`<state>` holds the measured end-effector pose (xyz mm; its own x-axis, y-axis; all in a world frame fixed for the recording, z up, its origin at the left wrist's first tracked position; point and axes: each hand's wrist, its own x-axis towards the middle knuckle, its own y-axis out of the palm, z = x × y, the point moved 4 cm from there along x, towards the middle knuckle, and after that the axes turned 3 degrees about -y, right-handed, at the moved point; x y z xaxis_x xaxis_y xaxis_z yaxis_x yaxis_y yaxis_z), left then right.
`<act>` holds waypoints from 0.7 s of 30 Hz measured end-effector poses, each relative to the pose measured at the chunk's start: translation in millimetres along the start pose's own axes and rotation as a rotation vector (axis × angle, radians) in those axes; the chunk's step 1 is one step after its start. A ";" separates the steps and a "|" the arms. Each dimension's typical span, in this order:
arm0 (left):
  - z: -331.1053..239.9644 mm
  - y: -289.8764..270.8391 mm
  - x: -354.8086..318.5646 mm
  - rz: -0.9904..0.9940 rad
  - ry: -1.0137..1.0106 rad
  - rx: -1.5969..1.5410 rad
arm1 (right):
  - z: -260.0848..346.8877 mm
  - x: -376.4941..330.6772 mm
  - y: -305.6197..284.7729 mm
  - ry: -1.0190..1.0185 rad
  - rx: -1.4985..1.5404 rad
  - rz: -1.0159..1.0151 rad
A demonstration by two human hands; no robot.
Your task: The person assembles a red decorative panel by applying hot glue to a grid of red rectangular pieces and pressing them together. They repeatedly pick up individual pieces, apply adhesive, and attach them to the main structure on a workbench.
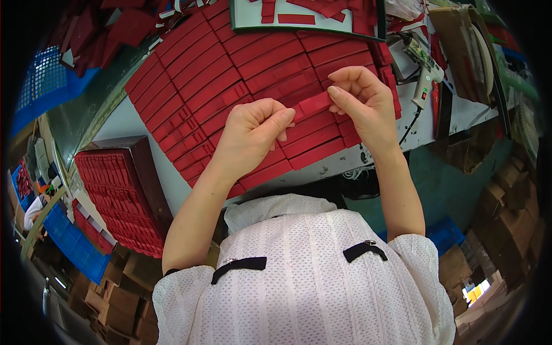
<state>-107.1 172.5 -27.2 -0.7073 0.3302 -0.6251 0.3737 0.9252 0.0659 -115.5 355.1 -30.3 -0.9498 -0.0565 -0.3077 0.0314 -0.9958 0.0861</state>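
Observation:
Between my two hands a short red strip [313, 105] is stretched out, pinched at one end by each. My left hand [259, 129] has thumb and forefinger closed on its left end. At the right end my right hand [362, 103] grips with thumb and fingers. Beneath them, rows of flat red boxes [190, 63] lie packed side by side across the table, and the strip is held just over one of the nearer rows. Whether it touches the box below I cannot tell.
A tray [307, 30] with loose red strips sits on the far boxes. To the right lies a glue gun [426, 80] with a black cord, beside a cardboard box [460, 52]. At left stands a dark case of red pieces [123, 192]; a blue crate [49, 92] is behind it.

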 end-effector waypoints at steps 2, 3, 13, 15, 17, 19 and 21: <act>-0.5 1.5 -0.4 0.007 0.002 -0.019 | 0.5 -1.0 -0.3 0.012 0.008 -0.009; -0.5 2.1 -0.5 0.011 0.003 -0.029 | 0.7 -1.6 -0.3 0.018 0.011 -0.013; 4.5 -2.7 -6.0 -0.126 0.069 0.205 | -3.5 -7.3 -6.2 -0.017 0.008 -0.089; 9.6 -6.3 -7.7 -0.176 0.142 0.347 | -8.3 -7.6 -16.0 -0.087 -0.041 -0.219; 8.9 -5.4 -6.9 -0.199 0.211 0.385 | -8.1 -7.4 -21.1 -0.095 -0.061 -0.265; 8.3 -5.6 -4.2 -0.221 0.224 0.418 | -8.1 -6.4 -23.6 -0.091 -0.061 -0.278; 8.1 -7.3 -0.8 -0.243 0.180 0.445 | -10.9 -6.0 -24.4 -0.085 -0.063 -0.273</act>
<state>-104.4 164.0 -33.4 -0.8819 0.1796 -0.4358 0.3774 0.8229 -0.4246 -107.2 378.9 -40.9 -0.9481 0.2182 -0.2312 -0.2127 -0.9759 -0.0487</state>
